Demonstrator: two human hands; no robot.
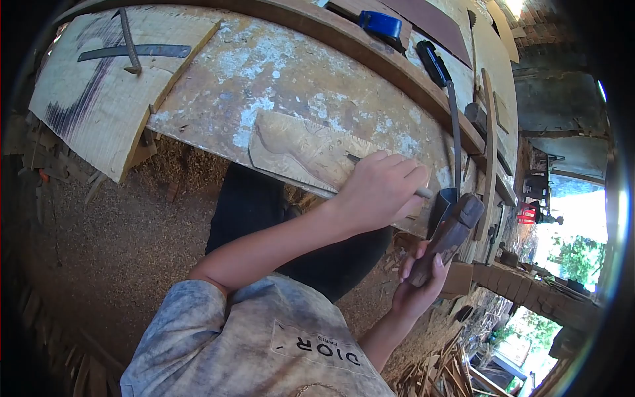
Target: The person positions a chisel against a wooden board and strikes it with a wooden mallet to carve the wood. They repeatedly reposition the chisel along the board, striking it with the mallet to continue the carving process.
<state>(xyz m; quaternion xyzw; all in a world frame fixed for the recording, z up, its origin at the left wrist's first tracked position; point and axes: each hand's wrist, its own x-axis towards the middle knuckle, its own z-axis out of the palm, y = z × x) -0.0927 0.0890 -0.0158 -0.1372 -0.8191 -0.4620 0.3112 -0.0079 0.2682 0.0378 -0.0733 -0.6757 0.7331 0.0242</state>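
Left hand (pixel 385 187) is over the wood panel (pixel 297 147), back of hand up, fingers closed around a thin rod (pixel 423 192). One rod end sticks out past the knuckles over the panel, the other pokes out on the side toward the right hand. Can't tell if the tip touches the wood.

Right hand (pixel 426 268) is lower and off the bench edge, fingers and thumb wrapped on a dark wood block (pixel 450 239). Block is tilted, its top end up near the bench edge, apart from the left hand.

Panel lies flat on the worn, paint-spotted bench (pixel 218 86), along the near edge. It's pale, with a curved outline and a row of short marks along it. Right beside the block is a dark curved piece (pixel 442 210), with a long thin strip (pixel 454 132) running away from it.

A long wood rail (pixel 370 56) crosses the bench behind the panel. Beyond the rail: blue tape measure (pixel 380 24) and a black-handled tool (pixel 433 63). Far left, a big pale board (pixel 119 99) with dark streaks carries a metal ruler (pixel 155 50) and a rusty spike (pixel 127 36) lying across it. Shavings (pixel 152 231) cover the floor below. Scrap wood (pixel 440 370) is piled bottom right.
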